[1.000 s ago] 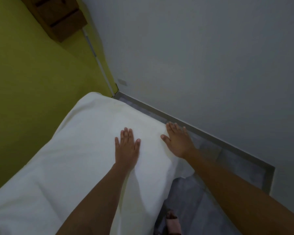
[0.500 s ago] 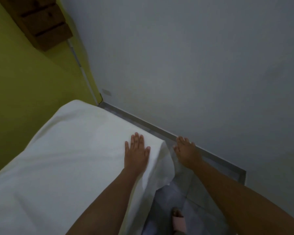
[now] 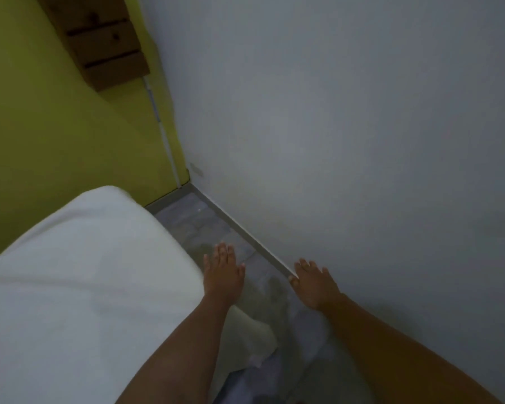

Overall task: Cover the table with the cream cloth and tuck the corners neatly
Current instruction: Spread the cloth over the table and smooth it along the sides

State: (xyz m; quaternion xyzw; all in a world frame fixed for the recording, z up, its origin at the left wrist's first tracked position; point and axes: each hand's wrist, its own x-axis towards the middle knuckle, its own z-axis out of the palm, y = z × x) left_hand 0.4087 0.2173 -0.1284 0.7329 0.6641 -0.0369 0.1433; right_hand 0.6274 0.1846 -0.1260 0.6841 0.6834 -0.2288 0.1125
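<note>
The cream cloth (image 3: 79,275) lies spread over the table at the lower left and hides the tabletop fully. A loose flap of it hangs down the near right side. My left hand (image 3: 222,274) hovers just past the cloth's right edge with fingers straight, holding nothing. Further right, my right hand (image 3: 314,284) is held flat over the floor near the skirting, apart from the cloth and empty. Whether the left hand touches the cloth edge I cannot tell.
A grey-white wall (image 3: 347,126) stands close on the right, a yellow-green wall (image 3: 47,135) behind the table. A wooden shelf unit (image 3: 99,39) hangs at the top left. A narrow strip of grey tiled floor (image 3: 204,228) runs between table and wall.
Both hands have slid off the cloth to the right. The left was pressing flat on the top near the edge and is now past it. The view has swung left.
</note>
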